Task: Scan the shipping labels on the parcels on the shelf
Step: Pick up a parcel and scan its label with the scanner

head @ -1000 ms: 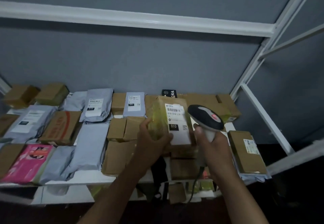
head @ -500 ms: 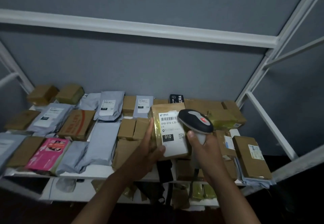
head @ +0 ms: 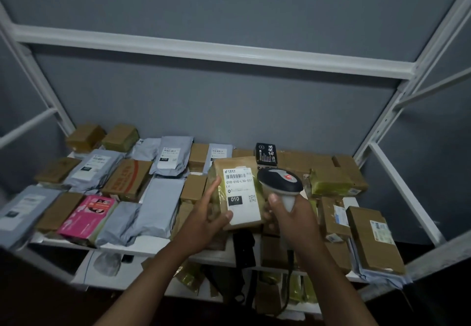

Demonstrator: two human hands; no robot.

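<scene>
Your left hand (head: 209, 219) holds the cardboard parcel (head: 237, 193) tilted up off the shelf (head: 142, 245), so its white shipping label (head: 239, 194) faces you and the scanner. The thumb pinches the label's lower left corner and the fingers spread up the parcel's left edge; that grip leaves the barcode at the top of the label uncovered. Your right hand (head: 293, 219) is wrapped around the handle of the scanner (head: 280, 181), whose head sits just beside the label's right edge, roughly level with the barcode. Whether a finger is on the trigger cannot be told.

The parcel sits above the middle of the shelf, between the two hands. Around it lie grey mailer bags (head: 163, 205), a pink packet (head: 88, 214) to the left, a black box (head: 266, 153) behind, and more cardboard boxes (head: 372, 236) to the right, several with labels face up. The scanner cord (head: 289, 269) hangs down toward the lower shelf and could snag on parcels there.
</scene>
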